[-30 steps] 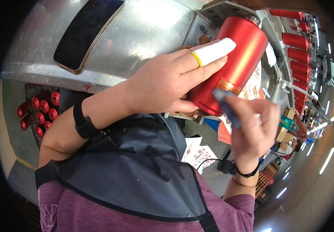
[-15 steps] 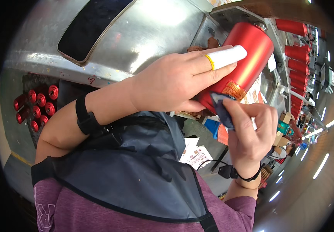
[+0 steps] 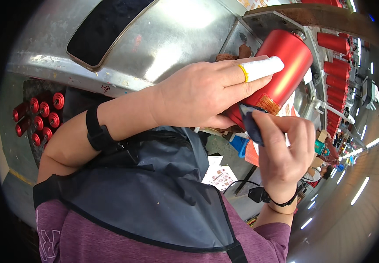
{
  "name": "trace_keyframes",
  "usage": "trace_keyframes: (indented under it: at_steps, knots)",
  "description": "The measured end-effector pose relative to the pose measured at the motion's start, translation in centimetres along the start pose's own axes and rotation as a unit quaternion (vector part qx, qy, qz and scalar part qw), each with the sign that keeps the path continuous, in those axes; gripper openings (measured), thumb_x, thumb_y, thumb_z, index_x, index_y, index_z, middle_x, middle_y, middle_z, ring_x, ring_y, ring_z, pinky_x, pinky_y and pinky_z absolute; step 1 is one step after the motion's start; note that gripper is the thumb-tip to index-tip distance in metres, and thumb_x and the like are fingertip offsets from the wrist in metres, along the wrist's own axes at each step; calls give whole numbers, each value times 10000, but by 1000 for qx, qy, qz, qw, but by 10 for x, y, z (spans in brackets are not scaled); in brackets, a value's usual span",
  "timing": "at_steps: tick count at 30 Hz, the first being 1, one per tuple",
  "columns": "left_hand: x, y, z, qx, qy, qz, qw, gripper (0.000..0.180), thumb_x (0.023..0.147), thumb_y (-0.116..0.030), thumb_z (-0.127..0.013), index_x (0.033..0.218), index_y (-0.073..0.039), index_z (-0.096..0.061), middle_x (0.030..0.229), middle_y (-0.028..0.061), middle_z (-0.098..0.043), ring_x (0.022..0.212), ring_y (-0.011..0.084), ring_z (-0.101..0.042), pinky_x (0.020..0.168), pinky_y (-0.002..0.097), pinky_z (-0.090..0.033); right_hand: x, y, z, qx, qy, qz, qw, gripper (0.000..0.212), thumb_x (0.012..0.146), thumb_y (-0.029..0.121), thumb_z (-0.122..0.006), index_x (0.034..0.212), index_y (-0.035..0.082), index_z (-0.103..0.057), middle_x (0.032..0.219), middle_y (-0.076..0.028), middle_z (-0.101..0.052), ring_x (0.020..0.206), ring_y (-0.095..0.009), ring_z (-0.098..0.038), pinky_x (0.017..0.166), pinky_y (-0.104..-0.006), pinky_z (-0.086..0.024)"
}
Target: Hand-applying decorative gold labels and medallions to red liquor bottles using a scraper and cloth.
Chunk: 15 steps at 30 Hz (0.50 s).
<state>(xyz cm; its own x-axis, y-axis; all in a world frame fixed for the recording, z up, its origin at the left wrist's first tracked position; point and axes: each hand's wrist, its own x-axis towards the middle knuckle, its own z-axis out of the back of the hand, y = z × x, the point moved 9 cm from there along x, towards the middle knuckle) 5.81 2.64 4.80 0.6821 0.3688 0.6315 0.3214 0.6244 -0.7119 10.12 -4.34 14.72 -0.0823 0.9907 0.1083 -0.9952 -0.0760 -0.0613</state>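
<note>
Red cylinder, long axis slanting up-right against the metal machine, gripped from above-left by left hand; right hand just below, pinching dark cloth against its lower end.

- Your left hand lies on the cylinder, which sits against the metal housing.
- Your right hand presses a cloth to the cylinder's lower end.
- More cylinders line up behind, to the right.
- Spools sit to your left, below the housing.
</note>
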Motion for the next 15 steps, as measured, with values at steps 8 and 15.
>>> trace_keyframes:
  at_steps: [8, 15]
  knots:
    - [0, 2, 1, 12, 22, 28, 999, 952, 601, -165, -861, 1468, -26, -492, 1558, 187, -428, 1202, 350, -622, 954, 394, -550, -12, 2, -3, 75, 3, -10, 997, 388, 618, 77, -704, 1000, 72, -770, 883, -40, -659, 780, -204, -603, 665, -301, -499]
    - [-7, 13, -4, 7, 31, 71, 997, 1063, 601, -173, -861, 1537, -10, -385, 987, 151, -584, 860, 323, -590, 763, 395, -506, -51, -14, 23, 112, -127, -131, 977, 272, 686, 103, -735, 956, 94, -772, 899, -58, -719, 800, -242, -660, 744, -361, -509]
